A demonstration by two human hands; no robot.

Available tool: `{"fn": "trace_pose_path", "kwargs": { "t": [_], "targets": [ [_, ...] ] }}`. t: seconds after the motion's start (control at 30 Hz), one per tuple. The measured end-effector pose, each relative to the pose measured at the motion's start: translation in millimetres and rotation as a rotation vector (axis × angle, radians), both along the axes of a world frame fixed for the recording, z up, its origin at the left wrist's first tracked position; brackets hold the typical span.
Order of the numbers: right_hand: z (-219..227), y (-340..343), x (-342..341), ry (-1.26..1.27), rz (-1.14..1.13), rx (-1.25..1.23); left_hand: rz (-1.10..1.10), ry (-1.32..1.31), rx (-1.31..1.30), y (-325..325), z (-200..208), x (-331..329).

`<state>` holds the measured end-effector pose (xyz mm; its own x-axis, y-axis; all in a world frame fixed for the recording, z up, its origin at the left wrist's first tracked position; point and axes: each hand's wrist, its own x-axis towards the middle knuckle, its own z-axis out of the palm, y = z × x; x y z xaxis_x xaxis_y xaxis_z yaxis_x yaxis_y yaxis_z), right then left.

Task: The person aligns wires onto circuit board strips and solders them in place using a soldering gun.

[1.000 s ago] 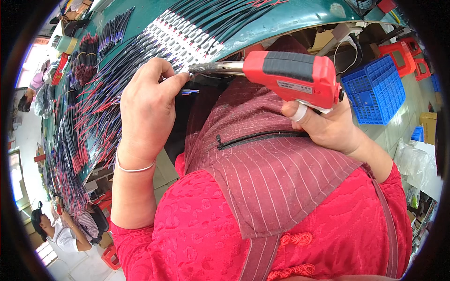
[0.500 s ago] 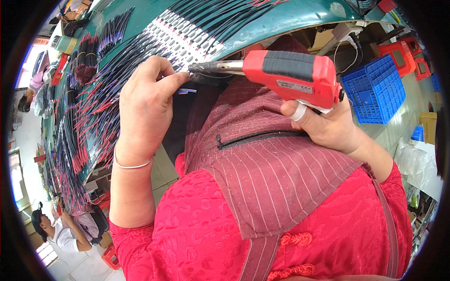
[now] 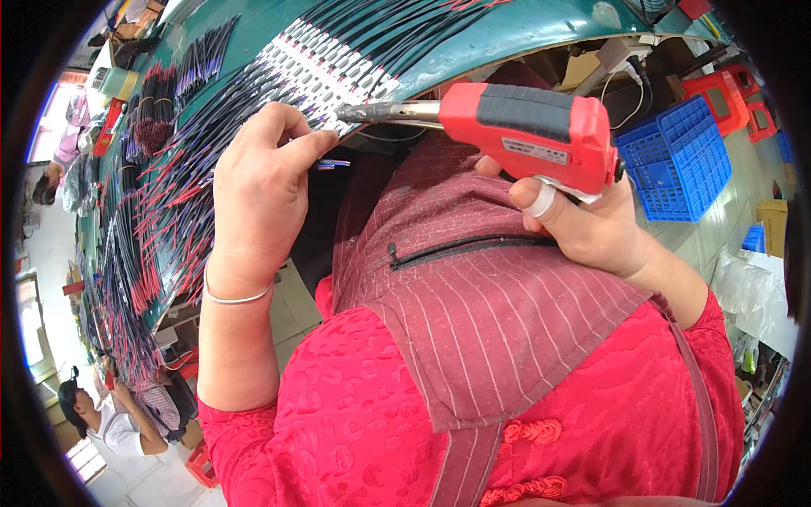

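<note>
My right hand point(image 3: 591, 224) grips a red-and-black soldering gun point(image 3: 524, 127), its thumb wrapped in a white band. The gun's long, blackened metal tip points left and meets the near end of a row of white connectors point(image 3: 325, 63). Close to that tip, my left hand point(image 3: 262, 182) is closed with thumb and forefinger pinched together; what lies between them is hidden. A few blue-ended wires point(image 3: 335, 164) stick out just below those fingertips. Dark wires point(image 3: 203, 139) with red and blue ends fan out from the connectors beyond my left hand.
Bundled wires point(image 3: 156, 101) lie on the green table point(image 3: 498, 38), whose curved edge runs close in front of me. A blue plastic crate point(image 3: 676, 160) and red stools point(image 3: 718, 101) stand on the floor at right. Another person point(image 3: 118, 422) is at lower left.
The soldering gun has shifted very slightly, its tip still at the connectors. A fingertip of my right hand now shows below the gun's body. My left hand keeps its pinch almost in place.
</note>
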<state>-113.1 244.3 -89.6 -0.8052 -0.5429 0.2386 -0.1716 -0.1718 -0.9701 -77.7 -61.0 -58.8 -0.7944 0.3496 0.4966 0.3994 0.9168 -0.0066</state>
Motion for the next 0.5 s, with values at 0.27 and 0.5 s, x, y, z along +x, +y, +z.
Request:
{"fn": "trace_pose_path", "kwargs": {
  "t": [0.27, 0.5],
  "targets": [
    [2.2, 2.4, -3.4, 0.057, 0.01, 0.065, 0.008, -0.009, -0.002, 1.5, 0.9, 2.1],
    [0.1, 3.6, -5.6, 0.142, -0.003, 0.117, -0.011, -0.07, -0.008, 2.7, 6.3, -0.2]
  ]
}}
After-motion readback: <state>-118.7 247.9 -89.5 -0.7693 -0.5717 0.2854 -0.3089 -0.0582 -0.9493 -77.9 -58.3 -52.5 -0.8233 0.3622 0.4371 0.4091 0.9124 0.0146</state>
